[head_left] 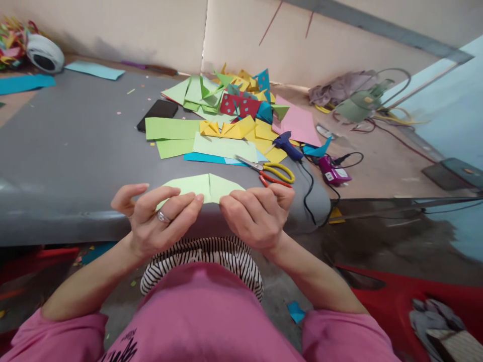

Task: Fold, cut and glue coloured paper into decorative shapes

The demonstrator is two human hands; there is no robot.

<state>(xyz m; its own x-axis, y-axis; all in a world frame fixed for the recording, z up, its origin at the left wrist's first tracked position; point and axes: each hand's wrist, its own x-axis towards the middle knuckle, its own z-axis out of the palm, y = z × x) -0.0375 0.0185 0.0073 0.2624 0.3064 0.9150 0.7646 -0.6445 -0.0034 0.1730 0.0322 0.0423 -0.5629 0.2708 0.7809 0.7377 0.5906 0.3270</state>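
Two bare hands hold one folded sheet of pale green paper (pixel 192 186) between them, raised at the near edge of one grey-covered table (pixel 94 130). The left hand (pixel 164 218) pinches the paper's left part between thumb and fingers, and one ring (pixel 163 216) circles one of its fingers; the right hand (pixel 256 216) pinches the right part, its fingers curled in. One crease runs down the paper's middle, between the two hands. Just beyond lies one pair of scissors (pixel 260 167) with two handle loops, one yellow and one red, and near it one blue glue gun (pixel 289 146). Two lime green strips (pixel 173 128) overlap to the left, beside one black phone (pixel 157 115); one pale green strip (pixel 224 149) rests over one blue strip (pixel 207 159). Farther back is one heap of folded paper pieces (pixel 206 93), too tangled to count, with one pink sheet (pixel 300 123) at its right. One purple electrical box (pixel 334 172) sits on the table's right side.
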